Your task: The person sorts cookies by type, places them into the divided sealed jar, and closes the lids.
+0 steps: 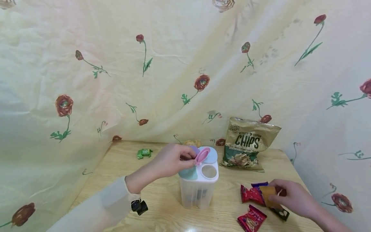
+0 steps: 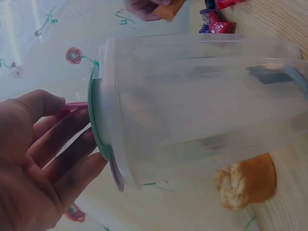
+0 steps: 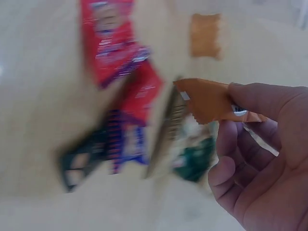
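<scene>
A clear plastic container (image 1: pixel 200 193) with a white top and several coloured lids stands upright on the table. My left hand (image 1: pixel 171 161) pinches its raised pink lid (image 1: pixel 203 155), beside an uncovered round opening. The left wrist view shows the green lid (image 2: pixel 96 118) lying flat near my fingers. Something dark sits low inside the container. At the right, my right hand (image 1: pixel 295 196) pinches an orange packet (image 3: pixel 207 100) between thumb and fingers. It hovers over a cluster of snack packets, among them a red packet (image 1: pixel 252 195) and a dark packet (image 1: pixel 280 213).
A gold and green chips bag (image 1: pixel 246 145) leans at the back right. Another red packet (image 1: pixel 251 219) lies near the front. A green wrapped item (image 1: pixel 144 153) is at the back left. Behind the container is a piece of bread (image 2: pixel 250 182). Flowered cloth hangs behind the table (image 1: pixel 162 206).
</scene>
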A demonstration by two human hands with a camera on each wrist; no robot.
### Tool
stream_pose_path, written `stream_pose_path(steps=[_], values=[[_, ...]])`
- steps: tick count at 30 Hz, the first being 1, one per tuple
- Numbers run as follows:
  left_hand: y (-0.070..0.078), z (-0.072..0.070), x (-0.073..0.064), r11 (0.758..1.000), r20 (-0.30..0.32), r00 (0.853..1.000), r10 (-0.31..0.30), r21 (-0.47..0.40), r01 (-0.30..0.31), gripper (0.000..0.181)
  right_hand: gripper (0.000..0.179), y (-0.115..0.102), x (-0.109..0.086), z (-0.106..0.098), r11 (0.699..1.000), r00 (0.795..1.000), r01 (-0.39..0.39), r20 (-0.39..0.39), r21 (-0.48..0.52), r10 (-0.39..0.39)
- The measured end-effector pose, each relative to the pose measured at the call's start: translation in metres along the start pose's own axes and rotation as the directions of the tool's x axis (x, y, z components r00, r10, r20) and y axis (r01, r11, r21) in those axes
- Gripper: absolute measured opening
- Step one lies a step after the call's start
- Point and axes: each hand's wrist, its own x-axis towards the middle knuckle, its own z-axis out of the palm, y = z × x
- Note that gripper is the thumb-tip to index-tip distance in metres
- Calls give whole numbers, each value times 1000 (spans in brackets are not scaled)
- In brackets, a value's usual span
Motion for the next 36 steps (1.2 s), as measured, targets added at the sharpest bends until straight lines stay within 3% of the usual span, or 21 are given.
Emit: stream_pose_path(steps=[5, 9, 14, 19, 23, 28, 36], values=[[2, -4, 3, 999, 43, 999, -27, -25, 28, 6, 10, -37, 12, -18, 990, 982, 139, -123, -14, -140], [3, -8, 4, 997, 68, 996, -56, -51, 59, 7, 13, -67, 23, -30, 977, 960, 215, -184, 0, -211], [2, -11, 4, 994, 80, 995, -59, -88, 66, 8, 14, -106, 34, -41, 974, 952, 227, -216, 12, -219], [1, -12, 5, 992, 91, 993, -69, -97, 78, 7, 19, -136, 43, -41, 978, 963, 197, -199, 61, -182], [2, -13, 6, 993, 106, 991, -77, -85, 86, 7, 17, -153, 53, -36, 967, 958, 236, -189, 99, -215], [3, -14, 7, 994, 124, 989, -77, -72, 87, 5, 11, -165, 65, -27, 930, 938, 325, -180, 169, -295], [4, -14, 6, 996, 119, 991, -63, -56, 70, 6, 12, -173, 77, -9, 903, 941, 335, -140, 269, -307]])
